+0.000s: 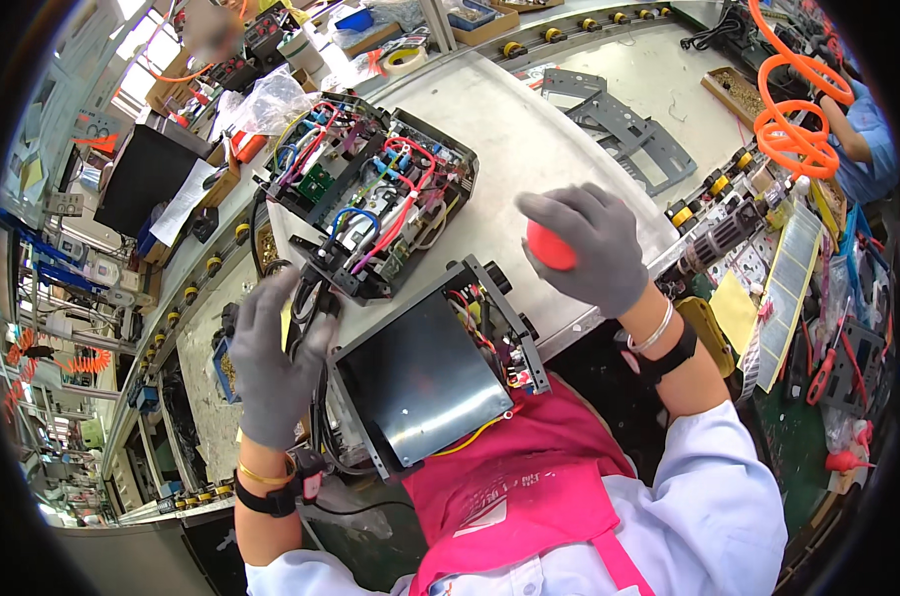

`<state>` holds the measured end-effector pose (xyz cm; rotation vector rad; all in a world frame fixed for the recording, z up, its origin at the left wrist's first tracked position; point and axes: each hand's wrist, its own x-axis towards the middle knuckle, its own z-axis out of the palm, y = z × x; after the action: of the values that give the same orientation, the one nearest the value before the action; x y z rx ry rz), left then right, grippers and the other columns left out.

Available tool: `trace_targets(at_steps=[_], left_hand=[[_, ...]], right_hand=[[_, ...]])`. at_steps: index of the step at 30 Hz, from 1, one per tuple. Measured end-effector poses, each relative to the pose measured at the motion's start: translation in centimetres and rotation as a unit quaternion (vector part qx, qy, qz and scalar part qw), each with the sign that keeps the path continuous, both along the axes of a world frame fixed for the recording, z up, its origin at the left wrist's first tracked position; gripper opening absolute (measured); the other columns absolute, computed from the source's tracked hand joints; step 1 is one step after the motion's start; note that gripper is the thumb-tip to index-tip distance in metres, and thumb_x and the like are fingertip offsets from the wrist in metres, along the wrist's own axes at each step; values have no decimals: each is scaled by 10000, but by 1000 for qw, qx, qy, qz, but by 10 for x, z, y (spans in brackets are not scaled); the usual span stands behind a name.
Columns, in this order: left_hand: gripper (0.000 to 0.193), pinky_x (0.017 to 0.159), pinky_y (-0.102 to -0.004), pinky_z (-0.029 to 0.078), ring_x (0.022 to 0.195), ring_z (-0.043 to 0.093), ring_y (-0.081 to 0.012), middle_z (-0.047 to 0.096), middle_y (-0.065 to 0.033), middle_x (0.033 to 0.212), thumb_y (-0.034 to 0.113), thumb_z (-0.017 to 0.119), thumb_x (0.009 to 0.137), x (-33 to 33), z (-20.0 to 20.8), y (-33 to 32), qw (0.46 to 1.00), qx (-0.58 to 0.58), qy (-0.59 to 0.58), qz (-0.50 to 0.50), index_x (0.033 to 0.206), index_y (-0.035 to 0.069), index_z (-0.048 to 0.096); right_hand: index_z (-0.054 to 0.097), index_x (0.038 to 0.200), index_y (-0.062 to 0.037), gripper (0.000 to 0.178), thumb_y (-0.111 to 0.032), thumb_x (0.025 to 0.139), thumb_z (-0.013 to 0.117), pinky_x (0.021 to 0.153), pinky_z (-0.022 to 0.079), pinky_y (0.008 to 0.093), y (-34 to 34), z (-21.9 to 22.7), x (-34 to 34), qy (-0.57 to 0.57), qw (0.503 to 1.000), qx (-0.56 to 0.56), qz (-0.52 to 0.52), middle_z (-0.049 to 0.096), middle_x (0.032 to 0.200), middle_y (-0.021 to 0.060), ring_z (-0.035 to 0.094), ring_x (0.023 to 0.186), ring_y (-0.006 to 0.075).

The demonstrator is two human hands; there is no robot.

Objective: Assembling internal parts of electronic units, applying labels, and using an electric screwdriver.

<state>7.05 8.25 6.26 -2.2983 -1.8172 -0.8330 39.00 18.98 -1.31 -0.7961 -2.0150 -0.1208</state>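
My right hand [594,248], in a grey glove, is raised over the right part of the pale work plate with its fingers closed round a red rounded object [549,246]. What kind of object it is I cannot make out. My left hand [271,363], also gloved, has its thumb and fingers apart beside a bundle of black cables [316,308]. Between my hands, close to my body, an electronic unit with a glossy dark metal cover [420,372] lies tilted. Wires and parts show at its open right end. Beyond it stands an opened electronic chassis [380,189] full of coloured wires.
Grey metal brackets [628,129] lie beyond the pale plate [509,129]. An orange coiled hose [792,129] hangs at the upper right, near another person's arm [847,129]. Yellow-black rollers [683,214] line the conveyor. A red-handled screwdriver [822,377] lies among tools at the right.
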Motion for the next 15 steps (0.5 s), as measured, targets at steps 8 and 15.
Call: trace_targets(at_steps=[8, 15], left_hand=[[522, 807, -405, 509, 969, 629, -337, 618, -149, 1095, 322, 744, 775, 31, 49, 99, 994, 65, 55, -69, 1213, 99, 567], [552, 925, -374, 480, 1104, 602, -288, 595, -151, 1182, 260, 751, 785, 27, 24, 82, 998, -7, 69, -8, 1266, 80, 549]], right_hand=[[595, 1122, -168, 580, -149, 578, 795, 671, 508, 367, 16, 19, 2, -36, 998, 11, -53, 629, 910, 44, 614, 820, 244], [546, 1110, -71, 581, -108, 617, 852, 677, 516, 346, -3, 4, 19, 97, 991, 95, -12, 668, 1041, 100, 613, 756, 265]])
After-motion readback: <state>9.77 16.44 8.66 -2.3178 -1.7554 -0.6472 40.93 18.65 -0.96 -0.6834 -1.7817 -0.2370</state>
